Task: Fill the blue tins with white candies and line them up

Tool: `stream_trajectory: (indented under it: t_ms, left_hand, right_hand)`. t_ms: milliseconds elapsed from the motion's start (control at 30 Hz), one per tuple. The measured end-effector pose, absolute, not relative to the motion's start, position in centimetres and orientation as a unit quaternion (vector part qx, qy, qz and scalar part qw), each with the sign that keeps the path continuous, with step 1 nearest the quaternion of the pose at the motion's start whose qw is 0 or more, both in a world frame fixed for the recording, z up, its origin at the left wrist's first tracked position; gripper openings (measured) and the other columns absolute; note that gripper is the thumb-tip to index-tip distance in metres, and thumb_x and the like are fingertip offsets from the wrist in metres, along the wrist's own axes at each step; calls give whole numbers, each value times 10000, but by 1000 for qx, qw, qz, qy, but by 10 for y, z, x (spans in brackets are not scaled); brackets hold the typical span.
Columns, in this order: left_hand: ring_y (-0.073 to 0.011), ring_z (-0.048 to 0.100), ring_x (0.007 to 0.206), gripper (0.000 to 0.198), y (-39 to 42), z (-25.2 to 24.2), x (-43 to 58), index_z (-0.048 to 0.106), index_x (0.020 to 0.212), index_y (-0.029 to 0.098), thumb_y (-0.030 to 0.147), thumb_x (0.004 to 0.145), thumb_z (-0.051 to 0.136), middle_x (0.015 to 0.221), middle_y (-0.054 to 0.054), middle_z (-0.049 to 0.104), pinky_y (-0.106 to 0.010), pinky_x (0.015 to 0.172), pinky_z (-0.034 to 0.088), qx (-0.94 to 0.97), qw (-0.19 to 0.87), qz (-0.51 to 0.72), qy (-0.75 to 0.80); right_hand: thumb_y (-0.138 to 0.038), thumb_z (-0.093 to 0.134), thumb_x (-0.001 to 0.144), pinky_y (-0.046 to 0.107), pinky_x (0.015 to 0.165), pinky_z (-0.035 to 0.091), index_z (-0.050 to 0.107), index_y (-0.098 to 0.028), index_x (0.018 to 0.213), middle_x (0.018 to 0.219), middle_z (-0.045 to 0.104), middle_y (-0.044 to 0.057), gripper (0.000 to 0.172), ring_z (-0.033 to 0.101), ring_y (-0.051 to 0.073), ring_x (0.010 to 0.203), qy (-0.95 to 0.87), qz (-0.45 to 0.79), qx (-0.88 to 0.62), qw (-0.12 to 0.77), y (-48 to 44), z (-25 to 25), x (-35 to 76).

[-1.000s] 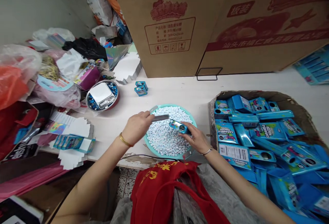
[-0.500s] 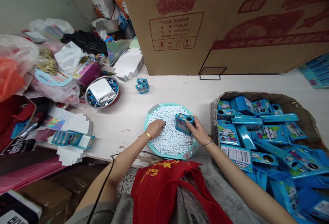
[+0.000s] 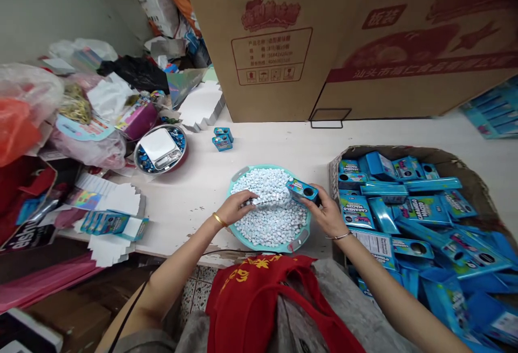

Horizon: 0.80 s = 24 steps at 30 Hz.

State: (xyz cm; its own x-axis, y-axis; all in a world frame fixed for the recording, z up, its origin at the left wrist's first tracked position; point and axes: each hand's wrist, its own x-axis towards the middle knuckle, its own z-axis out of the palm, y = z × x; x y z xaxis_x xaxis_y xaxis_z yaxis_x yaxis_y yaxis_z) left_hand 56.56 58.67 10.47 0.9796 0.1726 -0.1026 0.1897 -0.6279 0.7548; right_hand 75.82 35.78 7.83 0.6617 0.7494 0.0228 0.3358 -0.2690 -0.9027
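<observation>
A turquoise round basin (image 3: 231, 226) full of small pale blue-white candies (image 3: 271, 226) stands in front of me on the table. My right hand (image 3: 328, 215) grips a small blue candy box (image 3: 301, 190), tilted over the basin's right side, its dark round window facing up. On the left side of the basin, my left hand (image 3: 236, 207) hovers at the candies with thumb and fingers apart. I see nothing between them.
A cardboard carton (image 3: 335, 167) heaped with blue candy boxes stands on the right. A large brown box (image 3: 267, 102) blocks the back. Two small blue boxes (image 3: 222, 141), a bowl with a scale (image 3: 162, 148) and flat card stacks (image 3: 200, 106) lie left.
My right hand has moved right and tipped the candy box from upright to slanted. My left hand has drawn back slightly left, its fingers spreading from a bunched pose.
</observation>
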Motion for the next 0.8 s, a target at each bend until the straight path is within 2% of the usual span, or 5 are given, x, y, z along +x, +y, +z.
stream_trajectory:
  t_ms: [133, 267, 500, 700, 800]
  left_hand:
    - [-162, 584, 877, 247, 592, 148, 572, 561, 1088, 174, 328, 899, 514, 983, -67, 628, -286, 809, 461, 929, 363, -25, 71]
    - [-190, 585, 986, 211, 588, 189, 586, 557, 1085, 183, 265, 897, 512, 1046, -67, 636, -311, 863, 462, 962, 256, -83, 38]
    - [-213, 608, 863, 145, 551, 248, 617, 558, 976, 135, 102, 881, 453, 925, -90, 637, -324, 707, 497, 978, 38, -200, 37]
    - [-217, 598, 816, 188, 535, 268, 624, 574, 889, 117, 74, 896, 391, 845, -106, 622, -316, 661, 487, 978, 1, -206, 17]
    - [-210, 591, 846, 139, 555, 265, 615, 578, 970, 141, 169, 894, 464, 924, -86, 611, -325, 705, 498, 983, 53, -176, 16]
  right_hand:
    - [-509, 525, 861, 417, 940, 486, 519, -195, 1224, 1196, 621, 118, 480, 599, 266, 1097, -439, 171, -774, 423, 361, 75, 752]
    - [-439, 504, 892, 419, 946, 502, 505, -204, 1259, 1213, 624, 114, 436, 593, 254, 1131, -509, 140, -755, 389, 370, 73, 741]
    - [-370, 526, 892, 428, 943, 514, 464, -214, 1308, 1222, 621, 109, 449, 590, 247, 1141, -540, 111, -736, 393, 379, 71, 728]
    - [-425, 552, 875, 429, 943, 507, 456, -221, 1312, 1225, 617, 115, 492, 590, 252, 1138, -531, 148, -719, 423, 380, 68, 723]
    - [-464, 542, 872, 413, 941, 501, 481, -213, 1286, 1210, 624, 116, 488, 597, 251, 1125, -504, 163, -714, 458, 379, 71, 721]
